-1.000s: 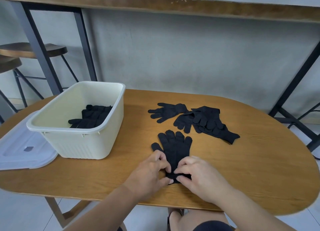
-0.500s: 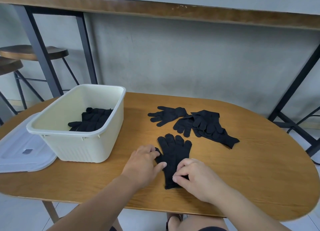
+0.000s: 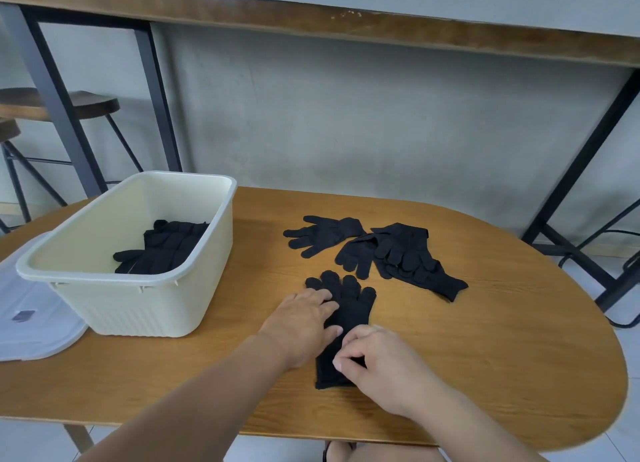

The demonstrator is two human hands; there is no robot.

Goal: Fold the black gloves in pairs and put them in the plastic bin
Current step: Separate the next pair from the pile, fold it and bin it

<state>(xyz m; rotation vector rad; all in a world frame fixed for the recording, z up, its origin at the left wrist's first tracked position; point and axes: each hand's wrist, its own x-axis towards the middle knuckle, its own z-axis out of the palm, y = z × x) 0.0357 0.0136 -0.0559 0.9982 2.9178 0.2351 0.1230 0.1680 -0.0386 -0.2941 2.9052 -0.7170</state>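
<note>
A stacked pair of black gloves (image 3: 349,306) lies flat on the wooden table (image 3: 485,340), fingers pointing away from me. My left hand (image 3: 301,323) rests flat on the pair's left side, over the thumb area. My right hand (image 3: 377,361) pinches the cuff end near the table's front. Further back lie a single black glove (image 3: 322,235) and a heap of loose black gloves (image 3: 401,257). The cream plastic bin (image 3: 145,299) stands at the left with folded black gloves (image 3: 166,250) inside.
A translucent bin lid (image 3: 31,323) lies at the table's left edge beside the bin. Behind the table are a grey wall, a high wooden counter with black metal legs (image 3: 581,157), and wooden stools (image 3: 69,105) at the left.
My left hand has slid forward from the cuff up along the glove pair's left side. My right hand stays pinching the cuff. The camera has tilted slightly.
</note>
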